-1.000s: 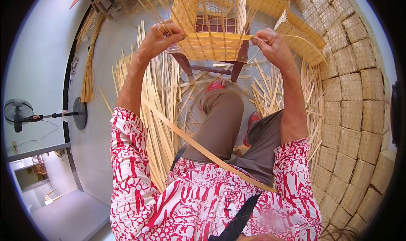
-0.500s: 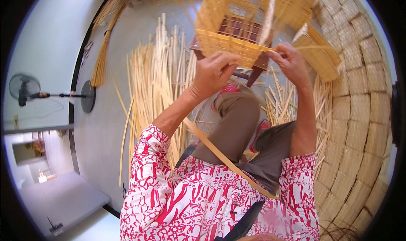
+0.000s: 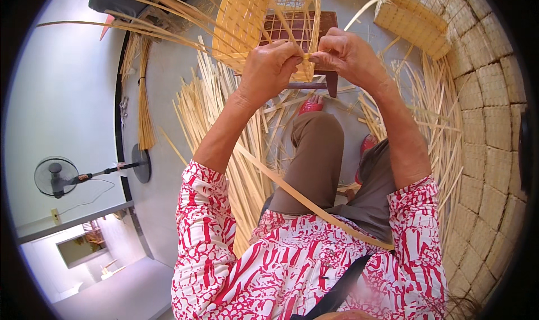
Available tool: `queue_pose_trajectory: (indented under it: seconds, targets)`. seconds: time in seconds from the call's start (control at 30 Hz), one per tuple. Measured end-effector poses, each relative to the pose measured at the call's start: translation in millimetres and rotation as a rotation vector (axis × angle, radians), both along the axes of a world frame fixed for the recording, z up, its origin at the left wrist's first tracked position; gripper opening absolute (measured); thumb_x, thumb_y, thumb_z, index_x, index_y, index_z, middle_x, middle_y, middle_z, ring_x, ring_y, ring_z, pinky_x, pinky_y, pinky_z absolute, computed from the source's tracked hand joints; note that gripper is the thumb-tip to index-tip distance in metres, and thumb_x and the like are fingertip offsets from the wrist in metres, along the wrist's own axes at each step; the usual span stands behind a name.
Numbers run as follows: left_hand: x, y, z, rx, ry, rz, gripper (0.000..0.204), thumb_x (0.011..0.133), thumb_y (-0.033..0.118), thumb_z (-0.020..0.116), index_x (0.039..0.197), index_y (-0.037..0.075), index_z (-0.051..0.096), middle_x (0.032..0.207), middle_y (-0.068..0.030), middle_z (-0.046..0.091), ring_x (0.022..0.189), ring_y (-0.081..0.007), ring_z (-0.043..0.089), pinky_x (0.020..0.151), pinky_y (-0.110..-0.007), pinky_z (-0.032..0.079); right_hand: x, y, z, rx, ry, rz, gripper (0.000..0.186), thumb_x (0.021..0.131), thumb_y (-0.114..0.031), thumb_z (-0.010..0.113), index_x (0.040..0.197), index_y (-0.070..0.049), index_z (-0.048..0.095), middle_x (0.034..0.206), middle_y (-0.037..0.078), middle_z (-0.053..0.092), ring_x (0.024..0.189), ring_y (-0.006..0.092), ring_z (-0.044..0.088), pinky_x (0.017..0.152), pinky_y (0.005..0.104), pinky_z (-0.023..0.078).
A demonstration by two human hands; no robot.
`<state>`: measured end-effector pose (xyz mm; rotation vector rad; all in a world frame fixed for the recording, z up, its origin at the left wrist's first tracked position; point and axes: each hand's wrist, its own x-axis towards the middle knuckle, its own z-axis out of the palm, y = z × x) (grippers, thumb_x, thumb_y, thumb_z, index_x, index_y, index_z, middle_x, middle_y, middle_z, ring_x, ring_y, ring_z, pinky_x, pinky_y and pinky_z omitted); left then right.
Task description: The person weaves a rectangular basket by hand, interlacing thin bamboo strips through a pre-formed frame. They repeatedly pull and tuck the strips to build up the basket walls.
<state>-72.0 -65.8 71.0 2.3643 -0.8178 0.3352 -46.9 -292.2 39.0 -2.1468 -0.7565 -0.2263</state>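
Note:
A half-woven yellow basket (image 3: 240,15) of flat strips, bamboo by the look of them, rests on a dark red stool (image 3: 328,23). Long loose strip ends fan out from it to the left. At the basket's near right corner my left hand (image 3: 266,71) is closed in a pinch on the weave. Just right of it, thumb and fingers of my right hand (image 3: 352,57) pinch a weaving strip (image 3: 307,57) at the same corner. The fingertips nearly meet, and they hide exactly how the strip runs. A pale strip end curves up behind my right hand.
Loose strips (image 3: 247,193) lie in a heap left of my legs, others (image 3: 435,117) to the right. One long strip (image 3: 303,203) crosses my lap. Stacked woven baskets (image 3: 483,140) line the right side; another woven piece (image 3: 412,28) sits beyond. A standing fan (image 3: 56,176) is at left.
The basket has turned and shifted left, its loose strip ends now spread leftward. My hands have come closer together at its corner, the right one moving left. The view has shifted slightly.

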Motion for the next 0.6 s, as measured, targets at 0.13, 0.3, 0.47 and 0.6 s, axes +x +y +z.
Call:
queue_pose_trajectory:
  seconds: [0.13,0.3,0.47,0.6]
  targets:
    - [-4,-2,0,0.024,-0.01,-0.046,0.011,0.087,-0.002,0.069,0.097,0.0,0.072,0.089,-0.0126,0.073,0.071,-0.0206,0.075,0.061,-0.027,0.058,3,-5,0,-0.019,-0.139,0.015,0.038,0.086,-0.049,0.07,0.083,-0.011,0.067,0.085,0.007,0.063,0.08,0.0334,0.064,0.068,0.0443,0.05]
    - [-12,3,8,0.004,0.038,-0.149,0.011,0.085,-0.005,0.07,0.096,-0.001,0.071,0.088,-0.0114,0.073,0.072,-0.0187,0.073,0.063,-0.028,0.057,4,-2,-4,-0.038,-0.263,0.027,0.039,0.084,-0.046,0.073,0.081,-0.008,0.063,0.079,0.009,0.059,0.073,0.0338,0.061,0.063,0.0429,0.047]
    - [-13,12,15,0.022,0.087,-0.218,0.011,0.085,-0.006,0.071,0.095,-0.001,0.072,0.085,-0.0111,0.073,0.073,-0.0179,0.072,0.064,-0.029,0.056,7,3,-2,-0.141,-0.338,0.002,0.058,0.08,-0.066,0.064,0.074,-0.009,0.062,0.076,0.008,0.063,0.076,0.0345,0.066,0.064,0.0458,0.051]
    - [-9,10,22,0.014,0.063,-0.263,0.009,0.083,-0.003,0.075,0.091,0.0,0.073,0.083,-0.0102,0.073,0.076,-0.0179,0.073,0.066,-0.029,0.056,9,0,4,-0.125,-0.389,0.013,0.056,0.079,-0.064,0.067,0.072,-0.008,0.059,0.073,0.01,0.06,0.072,0.0355,0.063,0.061,0.0453,0.047]
